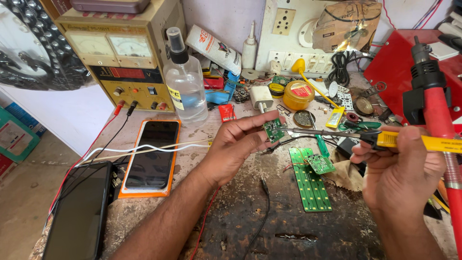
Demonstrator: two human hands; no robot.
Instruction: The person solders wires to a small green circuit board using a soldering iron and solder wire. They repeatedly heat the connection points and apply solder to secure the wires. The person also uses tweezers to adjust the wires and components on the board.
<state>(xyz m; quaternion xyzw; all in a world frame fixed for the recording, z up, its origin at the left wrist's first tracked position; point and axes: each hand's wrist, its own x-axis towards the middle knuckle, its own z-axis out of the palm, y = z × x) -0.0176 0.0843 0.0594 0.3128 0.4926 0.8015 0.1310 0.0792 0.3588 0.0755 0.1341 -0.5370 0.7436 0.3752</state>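
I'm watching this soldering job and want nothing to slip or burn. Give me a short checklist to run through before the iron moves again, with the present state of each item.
1. Small green circuit board pinched firmly in left hand: ok.
2. Yellow-handled soldering iron gripped in right hand: ok.
3. Iron tip meets the board: ok, it reaches the board's edge.
4. Fingertips away from the tip: not ok, they hold the board right beside it.
5. Long green LED strip board lies apart from the iron: ok.
6. Solder joint quality: cannot tell, too small.
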